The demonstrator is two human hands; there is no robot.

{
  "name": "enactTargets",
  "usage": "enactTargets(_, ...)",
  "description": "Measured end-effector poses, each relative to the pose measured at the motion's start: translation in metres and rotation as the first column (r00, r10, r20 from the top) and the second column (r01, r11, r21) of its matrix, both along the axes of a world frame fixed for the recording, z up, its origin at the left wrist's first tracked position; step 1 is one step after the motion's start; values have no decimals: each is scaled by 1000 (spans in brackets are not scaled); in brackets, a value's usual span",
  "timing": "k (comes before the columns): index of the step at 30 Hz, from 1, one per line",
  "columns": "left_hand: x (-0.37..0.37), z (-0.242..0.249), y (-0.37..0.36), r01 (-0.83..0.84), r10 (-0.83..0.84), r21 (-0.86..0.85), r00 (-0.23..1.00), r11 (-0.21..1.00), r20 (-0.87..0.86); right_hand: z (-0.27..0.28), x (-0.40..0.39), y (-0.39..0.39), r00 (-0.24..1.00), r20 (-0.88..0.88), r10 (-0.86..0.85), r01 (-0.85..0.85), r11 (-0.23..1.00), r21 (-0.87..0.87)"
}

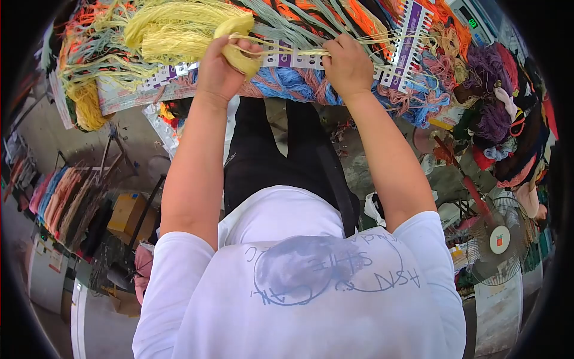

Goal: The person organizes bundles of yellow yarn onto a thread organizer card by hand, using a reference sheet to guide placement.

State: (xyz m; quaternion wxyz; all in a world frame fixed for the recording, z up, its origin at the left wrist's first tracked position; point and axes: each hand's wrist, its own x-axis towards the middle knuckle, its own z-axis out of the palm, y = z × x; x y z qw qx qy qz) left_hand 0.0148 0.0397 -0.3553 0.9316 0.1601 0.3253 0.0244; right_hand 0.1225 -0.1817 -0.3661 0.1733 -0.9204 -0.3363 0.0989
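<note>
A thick yellow skein of thread (pixel 173 27) lies over the heap, one looped end hanging across my left hand (pixel 222 67). The fingers of that hand are wrapped round the yellow thread. Several thin yellow strands run from it to my right hand (pixel 348 64), which is closed on them, its fingertips partly hidden. Beneath the strands is a white and purple card with punched holes (pixel 286 55). A similar punched card (pixel 408 45) stands to the right of my right hand, with pale strands running to it.
Blue and pink thread (pixel 287 84) lies along the table's near edge. Orange and grey-green thread is piled behind. A device with a green display (pixel 472 23) is at the far right. Dark yarn bundles (pixel 496 90) and a fan (pixel 499 239) are on the right; hanging skeins (pixel 63 200) are left.
</note>
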Motion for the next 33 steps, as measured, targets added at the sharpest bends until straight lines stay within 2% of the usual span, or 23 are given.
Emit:
enactTargets(1, 3, 4, -5, 47, -47, 13, 998, 999, -33, 1, 1, -1, 1000, 3, -1, 1, 1000, -2)
enactTargets(3, 16, 18, -24, 218, -213, 235, 976, 947, -48, 4, 4, -3, 970, 225, 93, -121, 986, 116)
enactTargets(4, 21, 11, -33, 341, -343, 338, 938, 877, -55, 6, 4, -2, 969, 229, 98, -126, 986, 112)
enactTargets(6, 30, 3, -52, 504, -519, 535, 844, 678, -136, 13, -2, 3, 986, 117, 120, -147, 954, 262)
enactTargets(7, 34, 2, -57, 615, -597, 585, 759, 528, -260, 18, -6, 7, 993, 25, 118, -120, 950, 288)
enactTargets(8, 32, -7, -57, 617, -599, 583, 758, 529, -259, 21, -9, 10, 993, 23, 116, -118, 951, 285)
enactTargets(10, 32, -15, -54, 611, -547, 766, 719, 201, -430, 24, -9, 13, 970, -244, 24, 27, 979, 204)
enactTargets(11, 28, -10, -48, 634, -467, 746, 733, 204, -495, 16, -9, 12, 952, -307, 6, 51, 983, 177)
enactTargets(13, 17, 2, -24, 587, -326, 665, 810, 463, -488, -7, -6, 6, 938, -345, -21, 64, 991, 114)
enactTargets(15, 0, 8, 28, 467, -200, 756, 883, 458, -425, -24, -3, -1, 907, -419, -36, 74, 994, 77)
enactTargets(16, 0, 36, 46, 413, -98, 724, 895, 552, -436, -27, -2, 0, 908, -417, -43, 86, 992, 87)
enactTargets(18, -3, 69, 98, 304, -14, 770, 933, 561, -359, -28, -2, 0, 895, -440, -71, 112, 991, 68)
enactTargets(19, -1, 83, 121, 212, 7, 735, 959, 644, -283, -28, -3, 1, 897, -434, -89, 134, 988, 73)
enactTargets(21, 12, 108, 148, 121, 106, 788, 968, 604, -230, -30, -2, 3, 886, -447, -120, 167, 984, 68)
enactTargets(22, 17, 125, 160, 121, 120, 861, 971, 493, -205, -29, -2, 2, 891, -439, -119, 171, 982, 82)
enactTargets(24, 37, 171, 134, 88, 299, 926, 932, 366, -206, -25, 2, 1, 865, -492, -99, 176, 978, 113)
enactTargets(25, 35, 181, 128, 70, 246, 940, 956, 333, -158, -17, 3, 3, 874, -470, -119, 229, 956, 183)
enactTargets(27, 38, 211, 88, 195, 121, 899, 958, 393, -261, 41, 4, 14, 884, -427, -190, 354, 868, 347)
enactTargets(28, 36, 222, 67, 243, 18, 823, 956, 513, -294, 83, 3, 21, 875, -449, -181, 394, 804, 444)
enactTargets(29, 37, 242, 41, 307, -233, 689, 951, 657, -201, 124, 1, 28, 868, -479, -127, 403, 743, 534)
enactTargets(30, 37, 259, 13, 337, -319, 567, 938, 752, -134, 163, -3, 33, 860, -505, -65, 411, 675, 613)
enactTargets(31, 36, 268, -4, 368, -398, 484, 916, 794, -43, 200, -7, 35, 884, -467, 8, 351, 647, 676)
enactTargets(33, 35, 288, -31, 385, -460, 512, 888, 768, 22, 249, -13, 40, 924, -356, 139, 206, 604, 770)
